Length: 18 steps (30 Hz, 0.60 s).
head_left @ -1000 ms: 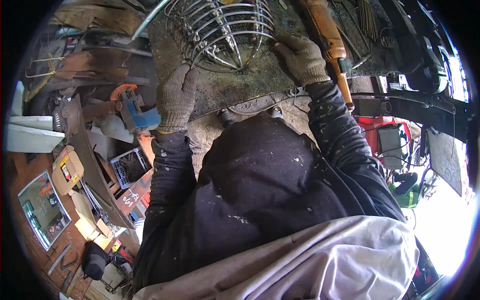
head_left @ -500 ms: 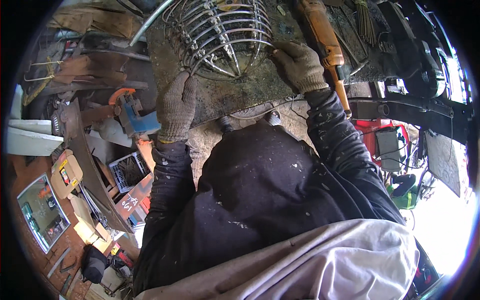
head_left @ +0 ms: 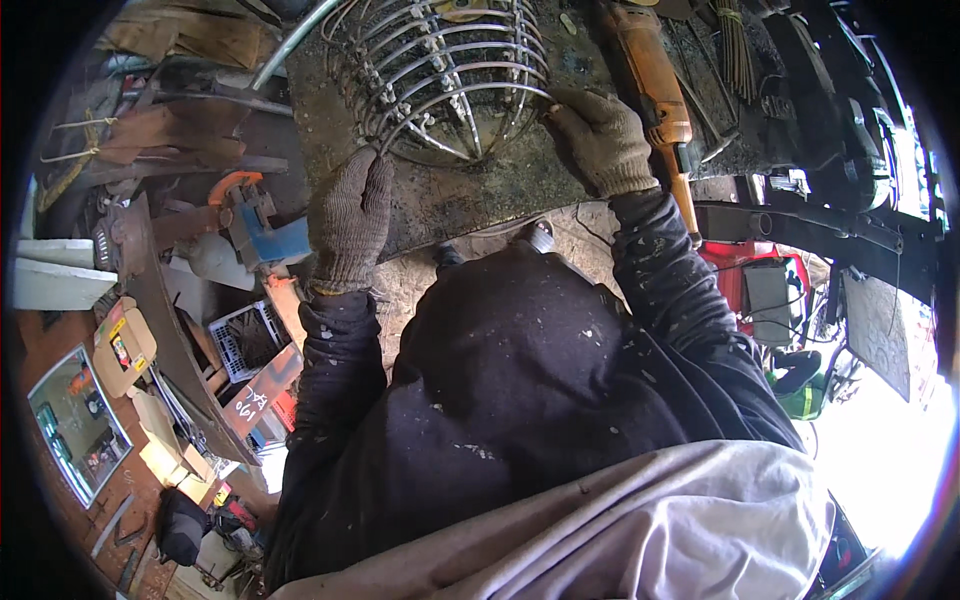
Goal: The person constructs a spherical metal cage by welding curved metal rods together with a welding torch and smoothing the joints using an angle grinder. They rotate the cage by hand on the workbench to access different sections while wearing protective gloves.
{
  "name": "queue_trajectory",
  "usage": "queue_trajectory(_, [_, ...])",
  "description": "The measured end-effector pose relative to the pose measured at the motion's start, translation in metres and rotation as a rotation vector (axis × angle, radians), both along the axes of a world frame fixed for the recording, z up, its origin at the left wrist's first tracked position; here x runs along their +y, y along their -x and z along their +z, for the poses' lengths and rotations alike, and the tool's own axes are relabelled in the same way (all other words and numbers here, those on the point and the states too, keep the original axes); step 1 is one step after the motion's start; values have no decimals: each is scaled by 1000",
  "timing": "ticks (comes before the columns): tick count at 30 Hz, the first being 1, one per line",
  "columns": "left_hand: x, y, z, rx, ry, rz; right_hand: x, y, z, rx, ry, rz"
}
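Cage of curved metal rods (head_left: pixel 444 72) and everything around it sit slightly lower in view than a second ago — both hands keep their places on it. Bowed crossbars, pale lumpy joints, pointed near end; lies left of the orange power tool (head_left: pixel 647 75) on the stained worktop (head_left: pixel 440 200). Right hand (head_left: pixel 607 142), just left of tool, curled — pinching rim rod. Left hand (head_left: pixel 350 215), farther left, thumb alongside fingers at rod's other end; can't tell whether gripping.
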<state>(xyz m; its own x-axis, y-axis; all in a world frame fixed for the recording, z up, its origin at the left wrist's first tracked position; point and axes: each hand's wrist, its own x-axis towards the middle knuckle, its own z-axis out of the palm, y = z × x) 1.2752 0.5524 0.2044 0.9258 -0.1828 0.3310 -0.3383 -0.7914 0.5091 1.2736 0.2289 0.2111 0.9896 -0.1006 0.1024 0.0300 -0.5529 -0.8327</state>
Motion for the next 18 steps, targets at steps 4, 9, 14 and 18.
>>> queue_trajectory(4, [-3,-2,5,28,-20,-3,0,0,0,42,-20,-20])
queue_trajectory(9, [-6,-3,9,107,-9,19,-1,-2,0,-69,42,16])
queue_trajectory(14, [-7,-2,8,-10,-13,-19,0,-2,6,-57,63,4])
queue_trajectory(18, [-9,-2,12,15,-32,-4,-1,-2,2,-8,70,-21])
